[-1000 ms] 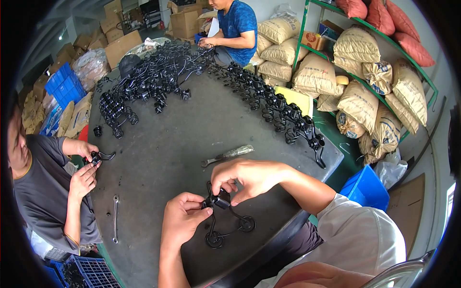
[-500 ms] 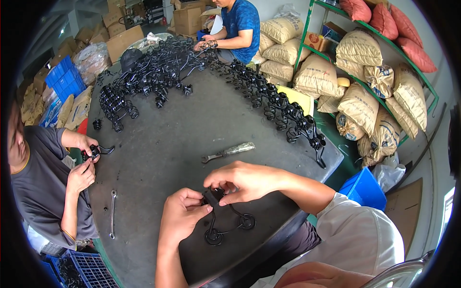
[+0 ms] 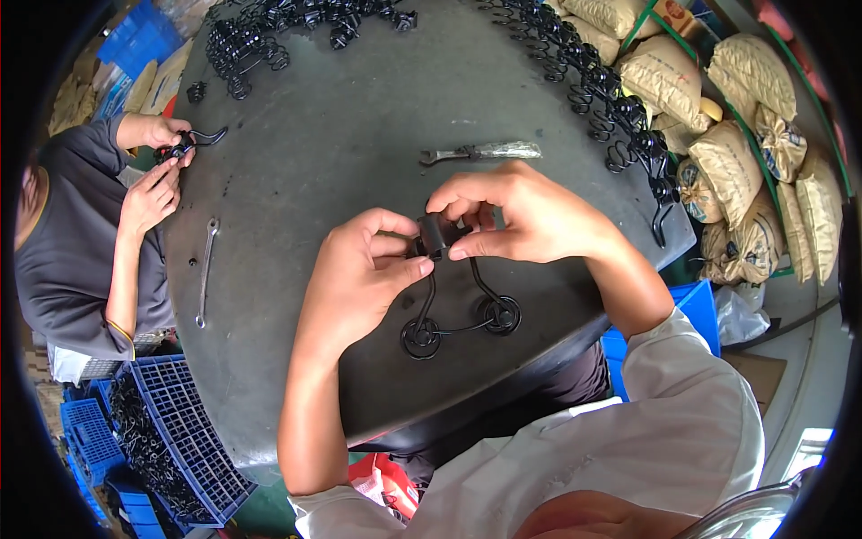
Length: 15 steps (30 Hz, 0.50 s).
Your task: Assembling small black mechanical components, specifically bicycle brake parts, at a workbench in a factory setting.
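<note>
Between both hands is a black spring part: a dark block [image 3: 437, 232] with two bent wire legs running to round coils [image 3: 420, 338], which hang over the near table. My left hand [image 3: 355, 269] pinches the block's left side between thumb and fingers. On the other side, my right hand [image 3: 525, 214] grips it with the thumb low and the fingers curled above, partly hiding it. Just beyond my hands lies an open-ended wrench [image 3: 485, 151] with a wrapped handle.
A combination wrench [image 3: 208, 269] lies on the dark table [image 3: 305, 135] at left, near a co-worker's hands [image 3: 160, 175] holding a similar part. Black spring parts [image 3: 593, 85] line the right edge; others are heaped far off. A blue crate [image 3: 180, 422] stands lower left, sacks [image 3: 664, 81] at right.
The view has tilted down, so the far co-worker is out of sight and the lower-left crate shows more fully. Both hands keep hold of the spring part, its block turned slightly.
</note>
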Motion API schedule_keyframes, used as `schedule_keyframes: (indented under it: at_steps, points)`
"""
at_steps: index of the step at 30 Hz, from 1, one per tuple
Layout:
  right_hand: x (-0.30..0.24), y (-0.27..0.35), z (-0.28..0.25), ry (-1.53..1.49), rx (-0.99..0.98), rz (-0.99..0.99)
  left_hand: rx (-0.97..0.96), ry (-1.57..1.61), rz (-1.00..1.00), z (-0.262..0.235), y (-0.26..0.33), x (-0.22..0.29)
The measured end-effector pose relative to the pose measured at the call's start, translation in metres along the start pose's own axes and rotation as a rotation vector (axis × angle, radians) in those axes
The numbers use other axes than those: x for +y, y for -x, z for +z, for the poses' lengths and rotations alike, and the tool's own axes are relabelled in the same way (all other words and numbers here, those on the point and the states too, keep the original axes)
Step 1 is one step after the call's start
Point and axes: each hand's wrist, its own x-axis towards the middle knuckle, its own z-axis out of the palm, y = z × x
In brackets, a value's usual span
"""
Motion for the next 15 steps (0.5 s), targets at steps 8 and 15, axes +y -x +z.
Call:
schedule_keyframes:
  at_steps: [8,15]
  points:
    - [-0.004,0.002,0.002,0.068,0.021,0.007,-0.03,0.027,-0.001,0.005,0.002,0.003]
    - [-0.001,0.0,0.001,0.033,0.018,0.016,0.05,-0.016,0.033,0.011,0.0,0.007]
